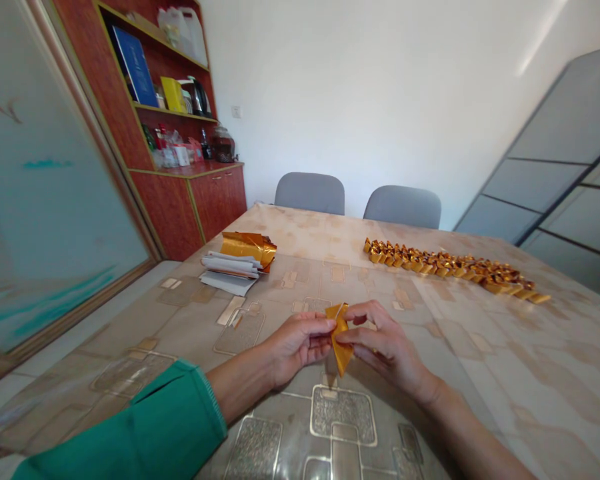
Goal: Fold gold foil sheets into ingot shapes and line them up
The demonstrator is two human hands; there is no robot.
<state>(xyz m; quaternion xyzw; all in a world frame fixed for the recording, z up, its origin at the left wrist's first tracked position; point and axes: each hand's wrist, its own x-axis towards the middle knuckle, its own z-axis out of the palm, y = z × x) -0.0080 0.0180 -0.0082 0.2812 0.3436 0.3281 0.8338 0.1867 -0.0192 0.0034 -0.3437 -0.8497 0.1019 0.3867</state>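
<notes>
A small piece of folded gold foil paper (342,353) is held above the table between both hands. My left hand (300,343) pinches its left edge with thumb and fingers. From the other side, my right hand (387,343) grips it with thumb and index finger near the top and middle. The paper's lower end tapers to a point. Farther off at the left lies a stack of white-backed sheets (230,270) with curled gold foil sheets (247,245) on it. Rows of folded gold paper pieces (445,263) lie at the right.
The table (290,427) has a patterned, glossy cover. Two grey chairs (310,190) stand at its far side. A red-brown cabinet (220,197) with filled shelves is at the back left, beside a frosted glass panel (55,180). Grey panels (555,140) stand at the right.
</notes>
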